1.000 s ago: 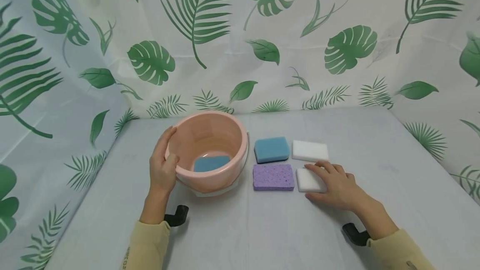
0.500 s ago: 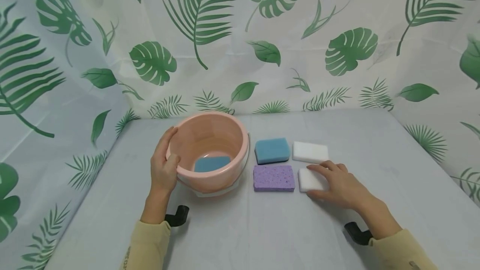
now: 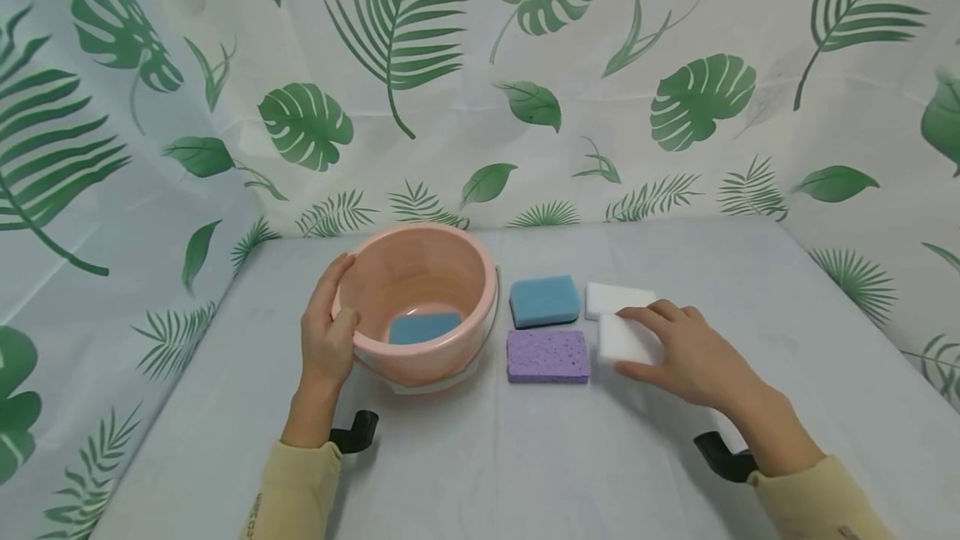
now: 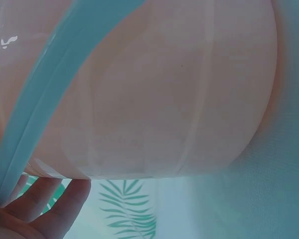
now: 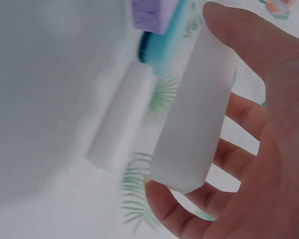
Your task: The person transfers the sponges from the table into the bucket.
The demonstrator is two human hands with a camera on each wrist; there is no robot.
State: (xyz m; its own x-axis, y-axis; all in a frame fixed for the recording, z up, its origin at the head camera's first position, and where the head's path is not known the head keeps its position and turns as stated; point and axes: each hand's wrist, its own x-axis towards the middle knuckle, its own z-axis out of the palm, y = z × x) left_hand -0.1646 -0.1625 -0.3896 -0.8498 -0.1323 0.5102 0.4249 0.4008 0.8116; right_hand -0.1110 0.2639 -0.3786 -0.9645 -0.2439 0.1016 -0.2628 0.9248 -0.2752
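My left hand (image 3: pixel 328 338) grips the left rim of a pink bucket (image 3: pixel 420 365), thumb at the near side and fingers on the outside. Inside on its floor lies a blue sponge (image 3: pixel 423 328). Between thumb and fingers, my right hand (image 3: pixel 693 352) pinches a white sponge (image 3: pixel 624 340) by its opposite edges, raised off the table. In the right wrist view this white block (image 5: pixel 194 114) shows its long side. Just behind it on the table is a second white sponge (image 3: pixel 617 297). A purple sponge (image 3: pixel 547 357) lies to the left, with a blue sponge (image 3: pixel 545 302) behind that.
A pale cloth covers the table (image 3: pixel 525 465). Leaf-printed curtains (image 3: pixel 570 140) stand behind and at both sides. The bucket's pale handle (image 3: pixel 450 382) hangs down along its near side. A black camera mount (image 3: pixel 356 432) sticks out from each wrist.
My right hand has closed on the near white sponge and lifted it off the table, a little upward in view. The left hand and the bucket stay in place.
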